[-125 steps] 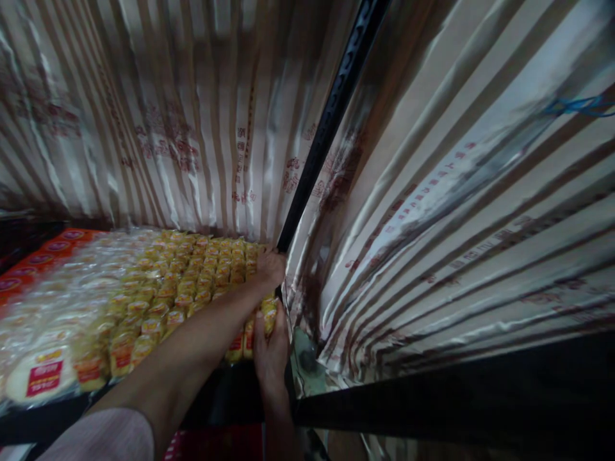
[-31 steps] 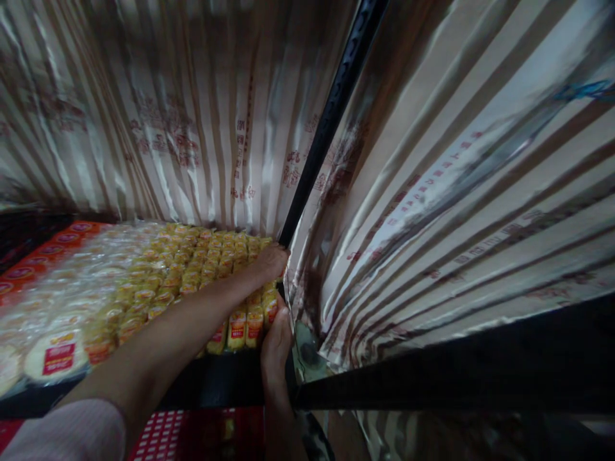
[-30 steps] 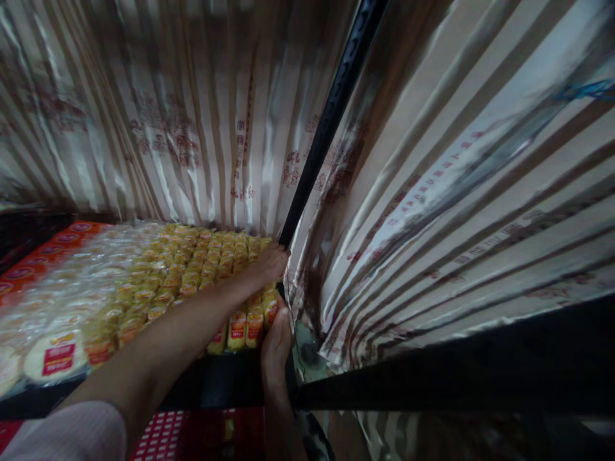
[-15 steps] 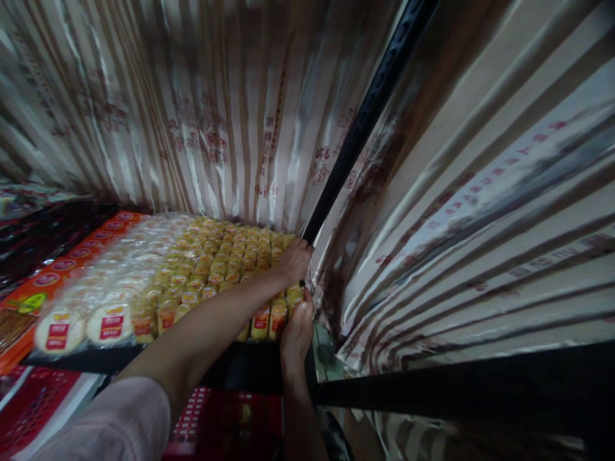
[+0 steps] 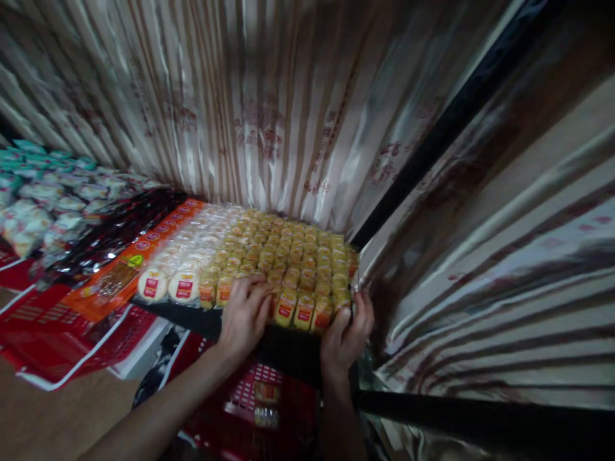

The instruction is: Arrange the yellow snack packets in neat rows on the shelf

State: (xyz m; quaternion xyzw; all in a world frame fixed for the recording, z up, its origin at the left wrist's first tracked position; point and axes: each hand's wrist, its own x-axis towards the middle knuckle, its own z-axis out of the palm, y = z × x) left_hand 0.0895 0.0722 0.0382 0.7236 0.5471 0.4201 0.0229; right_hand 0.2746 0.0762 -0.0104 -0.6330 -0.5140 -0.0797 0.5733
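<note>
Rows of small yellow wrapped cakes (image 5: 302, 256) with red labels fill the right end of a dark shelf (image 5: 293, 346). My left hand (image 5: 245, 314) is at the front row, its fingers bent over a yellow wrapped cake that they partly hide. At the front right corner my right hand (image 5: 346, 333) rests against the end of the rows, thumb and fingers apart, with the thumb near the corner packet. Round white wrapped cakes (image 5: 184, 285) lie left of the yellow ones.
Orange packs (image 5: 103, 288), dark shiny packs (image 5: 120, 227) and white-and-green packs (image 5: 62, 192) continue leftward. Red baskets (image 5: 72, 346) stand below; one under the shelf holds packets (image 5: 266, 394). Pleated printed curtains (image 5: 269, 115) hang behind, with a dark post (image 5: 432, 147) at the corner.
My left hand has come away from the far right corner by the post to the front row, further left. My right hand stays at the front right corner. The view has swung left.
</note>
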